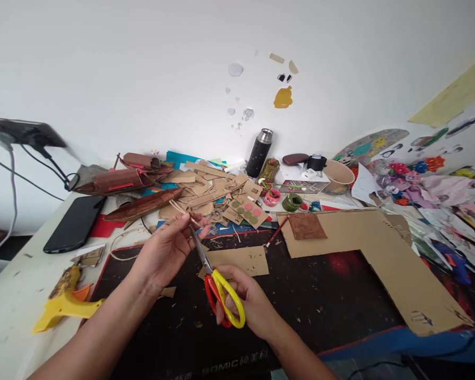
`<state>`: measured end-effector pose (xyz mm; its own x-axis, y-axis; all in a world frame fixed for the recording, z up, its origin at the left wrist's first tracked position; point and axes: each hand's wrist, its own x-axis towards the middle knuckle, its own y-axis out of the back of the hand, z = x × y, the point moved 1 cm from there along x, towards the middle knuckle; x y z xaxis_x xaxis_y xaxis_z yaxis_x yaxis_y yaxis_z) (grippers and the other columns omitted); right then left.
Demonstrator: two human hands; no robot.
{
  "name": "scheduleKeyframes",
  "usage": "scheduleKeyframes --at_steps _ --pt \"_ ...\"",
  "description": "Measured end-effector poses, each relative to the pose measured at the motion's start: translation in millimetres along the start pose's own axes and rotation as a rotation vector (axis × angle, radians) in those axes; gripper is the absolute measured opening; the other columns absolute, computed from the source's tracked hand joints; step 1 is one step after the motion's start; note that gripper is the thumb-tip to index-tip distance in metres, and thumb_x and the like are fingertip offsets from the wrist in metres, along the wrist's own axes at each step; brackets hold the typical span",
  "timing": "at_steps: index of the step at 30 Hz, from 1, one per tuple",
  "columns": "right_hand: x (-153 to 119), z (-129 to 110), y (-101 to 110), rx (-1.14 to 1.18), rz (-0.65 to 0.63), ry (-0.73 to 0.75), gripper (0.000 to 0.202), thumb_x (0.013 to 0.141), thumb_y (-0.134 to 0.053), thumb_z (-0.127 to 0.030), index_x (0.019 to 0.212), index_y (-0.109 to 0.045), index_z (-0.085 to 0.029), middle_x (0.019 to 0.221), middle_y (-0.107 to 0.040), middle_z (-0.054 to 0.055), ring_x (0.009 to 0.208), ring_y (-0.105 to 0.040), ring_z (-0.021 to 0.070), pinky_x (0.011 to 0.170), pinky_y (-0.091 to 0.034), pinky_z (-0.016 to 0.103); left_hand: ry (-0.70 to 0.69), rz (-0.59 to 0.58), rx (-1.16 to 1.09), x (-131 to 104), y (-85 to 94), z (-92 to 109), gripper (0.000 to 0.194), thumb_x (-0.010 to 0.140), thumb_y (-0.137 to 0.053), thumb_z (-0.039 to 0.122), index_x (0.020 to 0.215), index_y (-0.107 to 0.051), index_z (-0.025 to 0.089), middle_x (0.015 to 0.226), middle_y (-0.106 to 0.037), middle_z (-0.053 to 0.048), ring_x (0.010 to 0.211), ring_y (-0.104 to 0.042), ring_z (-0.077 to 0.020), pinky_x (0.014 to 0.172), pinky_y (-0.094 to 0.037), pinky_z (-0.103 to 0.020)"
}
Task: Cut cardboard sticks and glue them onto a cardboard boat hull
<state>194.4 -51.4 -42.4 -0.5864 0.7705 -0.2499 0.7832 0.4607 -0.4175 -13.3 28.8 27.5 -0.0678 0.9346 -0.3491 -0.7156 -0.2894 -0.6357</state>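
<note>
My left hand [162, 258] is raised over the dark mat, its thumb and fingers pinching a piece of thin beige twine [177, 207]. In my right hand [253, 303] is a pair of scissors [202, 252] with one red and one yellow handle. Their blades point up and left, and the tips are at the left fingertips, beside the twine. Whether the blades touch the twine, I cannot tell. Underneath lies a strip of cardboard [245, 259]. A brown-painted model boat [142, 205] rests just beyond my left hand.
A yellow glue gun [65, 303] and black phone [74, 224] lie at left. Cardboard scraps [206, 187] are heaped behind, near a black flask [260, 153] and paint jars [292, 202]. A large L-shaped cardboard [380, 253] covers the right of the dark mat [320, 311].
</note>
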Motion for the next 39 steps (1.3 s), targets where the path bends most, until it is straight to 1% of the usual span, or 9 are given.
scheduleKeyframes --at_steps 3,5,11,15,21,25,30,35,39 --pt "8.9 5.5 -1.7 0.031 -0.041 -0.007 0.103 0.077 -0.087 -0.077 0.153 -0.051 -0.018 0.076 -0.075 0.001 0.053 -0.060 0.0124 0.053 -0.040 0.022 -0.024 -0.016 0.020 -1.6 -2.5 0.8 0.015 0.081 -0.090 0.021 0.082 -0.075 0.018 0.097 -0.081 -0.008 0.092 -0.079 -0.0229 0.084 -0.070 -0.033" --pt "14.6 4.2 -7.2 0.031 -0.082 -0.029 0.103 0.076 -0.087 -0.078 0.153 -0.053 -0.018 0.074 -0.072 0.000 0.051 -0.058 0.0119 0.053 -0.040 0.021 -0.044 -0.024 0.033 -2.9 -4.8 1.3 0.018 0.079 -0.092 0.023 0.081 -0.075 0.018 0.097 -0.081 -0.008 0.092 -0.079 -0.0228 0.082 -0.069 -0.032" --pt "19.7 -11.2 -23.5 -0.045 -0.145 -0.056 0.078 0.085 -0.083 -0.072 0.134 -0.068 -0.014 0.063 -0.065 -0.003 0.048 -0.055 0.0104 0.051 -0.042 0.020 -0.055 -0.035 0.036 -0.8 -5.4 3.5 0.026 0.072 -0.099 0.028 0.080 -0.077 0.018 0.094 -0.081 -0.004 0.093 -0.078 -0.0216 0.086 -0.068 -0.033" --pt "15.5 -11.9 -20.9 -0.026 -0.105 -0.043 0.071 0.086 -0.082 -0.071 0.126 -0.070 -0.013 0.067 -0.067 -0.002 0.046 -0.056 0.0099 0.047 -0.044 0.020 -0.083 -0.023 0.005 6.4 0.1 5.8 0.026 0.073 -0.099 0.032 0.080 -0.078 0.020 0.103 -0.084 -0.005 0.110 -0.077 -0.0241 0.097 -0.066 -0.036" --pt "18.5 -3.1 -17.4 0.085 -0.148 0.022 0.081 0.087 -0.075 -0.081 0.129 -0.066 -0.011 0.074 -0.074 0.006 0.054 -0.069 0.0167 0.050 -0.052 0.024 -0.071 -0.041 -0.022 15.3 2.0 2.1 0.023 0.076 -0.097 0.035 0.082 -0.077 0.024 0.121 -0.085 -0.006 0.133 -0.071 -0.0304 0.109 -0.061 -0.044" --pt "23.2 -1.4 -19.7 0.170 -0.174 -0.022 0.096 0.078 -0.076 -0.089 0.133 -0.062 -0.012 0.084 -0.077 0.012 0.061 -0.074 0.0204 0.055 -0.055 0.026 -0.100 -0.047 -0.021 17.9 1.9 0.7 0.026 0.074 -0.098 0.036 0.080 -0.074 0.026 0.121 -0.085 -0.003 0.139 -0.067 -0.0297 0.106 -0.061 -0.043" --pt "25.3 2.4 -23.5 0.223 -0.234 -0.069 0.104 0.075 -0.082 -0.085 0.146 -0.056 -0.014 0.096 -0.080 0.015 0.069 -0.077 0.0218 0.066 -0.060 0.033 -0.150 -0.008 -0.025 19.1 1.1 -0.7 0.035 0.067 -0.103 0.034 0.081 -0.072 0.024 0.118 -0.085 -0.003 0.137 -0.067 -0.0273 0.105 -0.060 -0.040" --pt "27.3 1.3 -26.9 0.249 -0.235 -0.086 0.105 0.071 -0.089 -0.081 0.147 -0.057 -0.017 0.100 -0.082 0.016 0.072 -0.078 0.0227 0.070 -0.061 0.034 -0.298 0.013 0.035 14.5 -2.9 -4.7 0.033 0.071 -0.100 0.034 0.077 -0.069 0.025 0.113 -0.084 0.000 0.139 -0.065 -0.0275 0.104 -0.059 -0.039" --pt "26.9 -2.9 -31.3 0.280 -0.238 -0.034 0.099 0.076 -0.088 -0.077 0.149 -0.056 -0.017 0.101 -0.081 0.015 0.072 -0.078 0.0213 0.070 -0.061 0.033 -0.376 0.038 0.056 9.5 -7.7 -7.2 0.033 0.073 -0.099 0.034 0.074 -0.068 0.026 0.106 -0.083 0.001 0.139 -0.064 -0.0272 0.107 -0.057 -0.039"
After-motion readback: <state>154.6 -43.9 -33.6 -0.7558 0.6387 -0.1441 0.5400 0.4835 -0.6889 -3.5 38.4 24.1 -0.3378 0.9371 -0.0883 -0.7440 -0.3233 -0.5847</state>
